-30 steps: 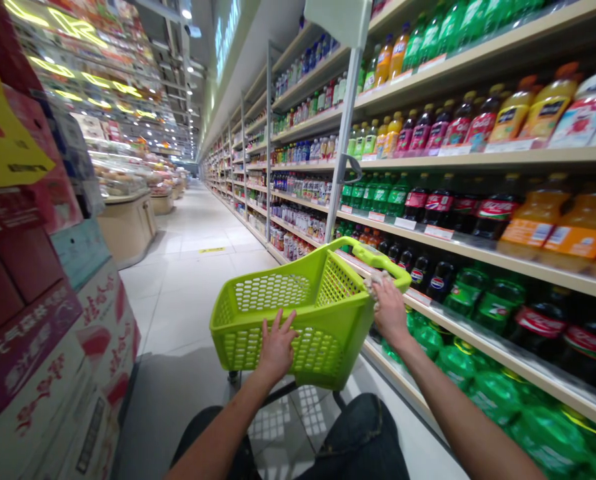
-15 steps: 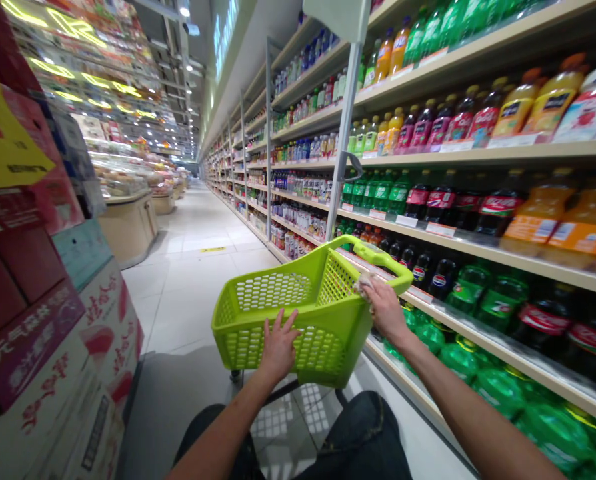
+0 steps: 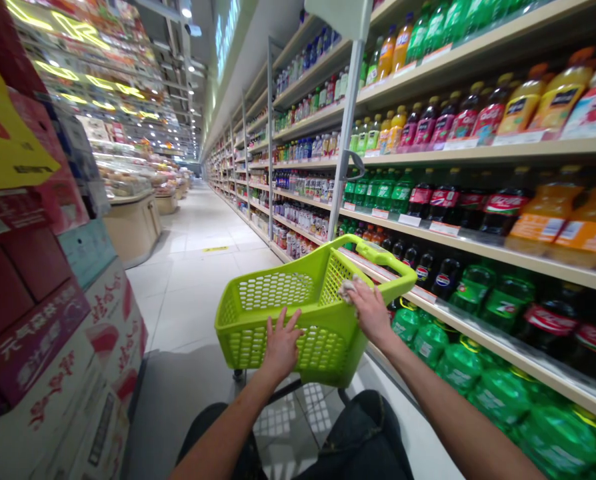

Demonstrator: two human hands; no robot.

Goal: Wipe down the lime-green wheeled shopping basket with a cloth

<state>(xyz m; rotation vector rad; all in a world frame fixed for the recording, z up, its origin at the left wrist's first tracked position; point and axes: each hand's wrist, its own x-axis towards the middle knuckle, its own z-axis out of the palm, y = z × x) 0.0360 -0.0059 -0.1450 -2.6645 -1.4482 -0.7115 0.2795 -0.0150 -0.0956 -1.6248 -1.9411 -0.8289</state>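
Observation:
A lime-green plastic shopping cart [image 3: 323,319] with a perforated basket stands sideways in front of my knees. My left hand [image 3: 281,343] rests on its near side, fingers spread over the rim and the holes. My right hand [image 3: 371,308] is closed on a crumpled pale cloth [image 3: 347,289], pressing it to the rim near the handle end. The cart's looped green handle [image 3: 385,257] rises just beyond that hand. Inside, the visible part of the basket shows only green plastic.
Shelves of soda and juice bottles [image 3: 498,200] run along the right, close to the cart. Stacked drink cartons [image 3: 33,280] stand at the left. A white tiled aisle [image 3: 188,253] stretches ahead, past a wooden display counter [image 3: 133,223].
My right hand has slid the cloth leftward along the rim, away from the handle. My left hand stays on the cart's side. The view has shifted slightly.

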